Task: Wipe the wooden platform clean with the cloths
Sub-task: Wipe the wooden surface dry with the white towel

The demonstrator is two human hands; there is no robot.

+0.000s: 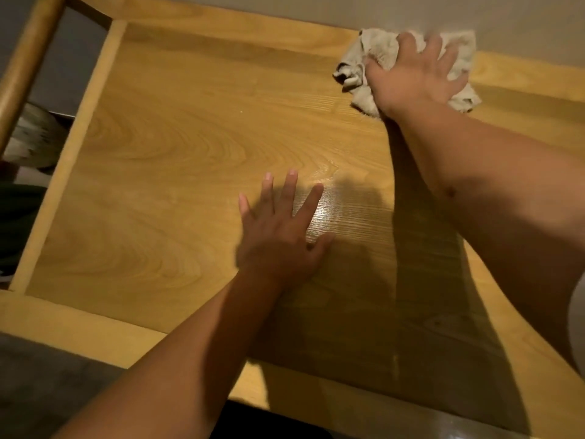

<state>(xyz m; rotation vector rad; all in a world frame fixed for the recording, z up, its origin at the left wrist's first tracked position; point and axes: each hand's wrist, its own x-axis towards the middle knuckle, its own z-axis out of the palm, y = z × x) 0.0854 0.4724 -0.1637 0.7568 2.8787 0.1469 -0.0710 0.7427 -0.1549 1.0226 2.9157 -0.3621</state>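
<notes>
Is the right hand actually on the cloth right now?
Touching. The head view shows the right hand spread flat on the crumpled cloth, fingers overlapping it with no gap, at the far edge of the wooden platform.

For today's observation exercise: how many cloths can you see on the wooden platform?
1. The cloth lies crumpled at the platform's far right, against the wall, under the right hand. The left hand holds none. Another cloth may lie out of view.

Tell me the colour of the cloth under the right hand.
Pale beige-grey cloth, plain with no pattern, seen in the head view.
</notes>
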